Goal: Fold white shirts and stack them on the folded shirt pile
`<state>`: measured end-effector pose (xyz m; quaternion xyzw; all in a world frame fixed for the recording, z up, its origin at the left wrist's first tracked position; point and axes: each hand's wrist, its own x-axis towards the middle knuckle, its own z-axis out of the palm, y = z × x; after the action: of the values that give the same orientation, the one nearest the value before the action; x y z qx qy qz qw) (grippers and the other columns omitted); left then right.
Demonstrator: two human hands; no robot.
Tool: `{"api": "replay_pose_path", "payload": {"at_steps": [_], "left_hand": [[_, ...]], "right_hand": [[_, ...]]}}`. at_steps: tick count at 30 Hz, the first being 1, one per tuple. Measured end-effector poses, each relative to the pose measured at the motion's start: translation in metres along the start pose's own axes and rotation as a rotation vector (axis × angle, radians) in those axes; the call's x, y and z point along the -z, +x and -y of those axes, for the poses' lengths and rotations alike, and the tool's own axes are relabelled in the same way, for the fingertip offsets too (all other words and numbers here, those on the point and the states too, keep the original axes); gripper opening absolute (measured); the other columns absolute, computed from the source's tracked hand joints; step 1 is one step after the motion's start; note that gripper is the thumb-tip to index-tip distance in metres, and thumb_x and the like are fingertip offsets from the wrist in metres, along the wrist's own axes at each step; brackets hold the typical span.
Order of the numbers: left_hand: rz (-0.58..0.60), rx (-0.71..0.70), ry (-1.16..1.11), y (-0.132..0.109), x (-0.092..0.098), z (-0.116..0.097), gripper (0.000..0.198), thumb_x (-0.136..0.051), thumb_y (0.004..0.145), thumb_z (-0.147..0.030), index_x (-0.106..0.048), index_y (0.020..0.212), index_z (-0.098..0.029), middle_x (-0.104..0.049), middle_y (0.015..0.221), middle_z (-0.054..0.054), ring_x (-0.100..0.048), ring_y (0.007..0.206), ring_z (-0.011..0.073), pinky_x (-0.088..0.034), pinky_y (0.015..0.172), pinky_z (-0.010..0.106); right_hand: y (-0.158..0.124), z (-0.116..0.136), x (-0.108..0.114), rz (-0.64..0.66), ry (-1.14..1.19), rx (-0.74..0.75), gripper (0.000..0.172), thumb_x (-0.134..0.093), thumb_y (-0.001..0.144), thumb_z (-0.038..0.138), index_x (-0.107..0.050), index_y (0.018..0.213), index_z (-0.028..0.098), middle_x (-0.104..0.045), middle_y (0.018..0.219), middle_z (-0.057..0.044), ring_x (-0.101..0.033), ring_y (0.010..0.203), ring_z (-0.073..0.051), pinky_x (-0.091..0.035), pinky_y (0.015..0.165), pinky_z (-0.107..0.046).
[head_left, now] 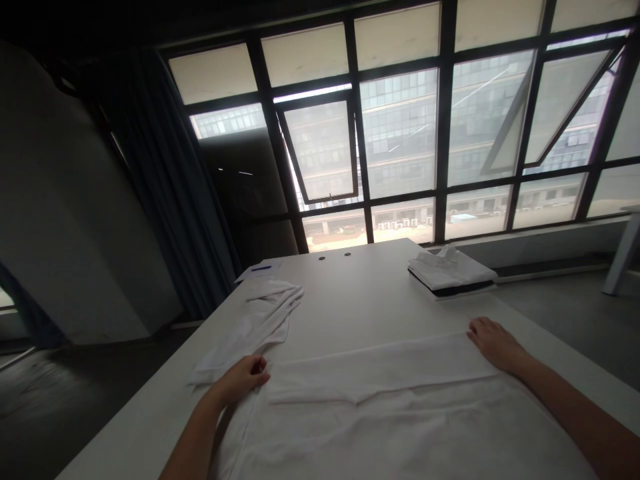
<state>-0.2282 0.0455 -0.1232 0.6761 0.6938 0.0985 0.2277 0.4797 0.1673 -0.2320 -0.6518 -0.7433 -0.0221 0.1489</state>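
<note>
White garment (380, 427) folded once — left hand (243, 380) curled at its edge, grip unclear; right hand (494, 345) lay open; folded stack (450, 273) beyond.

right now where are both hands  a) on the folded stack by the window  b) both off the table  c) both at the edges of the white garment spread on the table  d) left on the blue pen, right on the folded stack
c, the left hand and the right hand both rest at opposite edges of the white garment lying spread on the table.
</note>
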Motion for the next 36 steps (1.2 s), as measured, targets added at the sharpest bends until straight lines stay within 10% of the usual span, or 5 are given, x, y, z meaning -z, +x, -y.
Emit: {"api": "replay_pose_path", "payload": {"at_steps": [11,15,20,28,36], "left_hand": [[-0.395,-0.098,0.244,-0.01,0.004,-0.08,0.025,-0.045,0.095,-0.037,-0.062,0.104,-0.021,-0.07,0.097,0.005,-0.065,0.089,0.0214,-0.043,0.078,0.03],[-0.141,-0.362,0.233,-0.037,-0.042,-0.153,0.043,-0.051,0.095,-0.049,-0.062,0.13,-0.027,-0.065,0.133,0.007,-0.061,0.119,0.0243,-0.043,0.103,0.034],[0.113,-0.481,0.278,-0.057,-0.117,-0.206,0.097,-0.052,0.083,-0.08,-0.023,0.16,-0.028,-0.012,0.168,0.007,-0.009,0.154,0.0357,-0.007,0.124,0.056],[0.064,-0.522,0.262,-0.044,-0.131,-0.205,0.066,-0.033,0.1,-0.064,-0.02,0.159,-0.038,-0.008,0.167,-0.004,-0.007,0.155,0.0256,-0.006,0.126,0.049],[0.05,-0.319,0.28,-0.039,-0.128,-0.182,0.089,-0.036,0.091,-0.078,-0.008,0.161,-0.031,-0.003,0.167,-0.002,0.001,0.155,0.0313,0.002,0.125,0.055]], "right_hand": [[-0.006,0.003,0.008,0.089,-0.132,-0.072,0.056,-0.033,0.093,0.041,-0.057,0.135,0.013,-0.056,0.142,-0.02,-0.052,0.129,-0.036,-0.039,0.105,-0.058],[-0.012,0.018,0.019,-0.019,-0.226,-0.026,0.061,-0.035,0.093,0.043,-0.05,0.144,0.013,-0.051,0.149,-0.019,-0.043,0.14,-0.038,-0.027,0.111,-0.069],[-0.031,0.078,0.032,-0.076,-0.194,0.137,0.06,-0.037,0.096,0.043,-0.051,0.145,0.012,-0.05,0.15,-0.021,-0.043,0.14,-0.036,-0.031,0.113,-0.064],[-0.094,0.202,0.018,0.198,0.089,0.439,0.068,-0.028,0.1,0.063,-0.018,0.16,0.034,-0.02,0.166,-0.005,-0.016,0.152,-0.037,-0.015,0.115,-0.073],[-0.049,0.111,0.006,0.195,0.001,0.121,0.08,-0.025,0.094,0.072,-0.032,0.157,0.023,-0.024,0.165,-0.01,-0.019,0.151,-0.037,-0.012,0.118,-0.068]]}}
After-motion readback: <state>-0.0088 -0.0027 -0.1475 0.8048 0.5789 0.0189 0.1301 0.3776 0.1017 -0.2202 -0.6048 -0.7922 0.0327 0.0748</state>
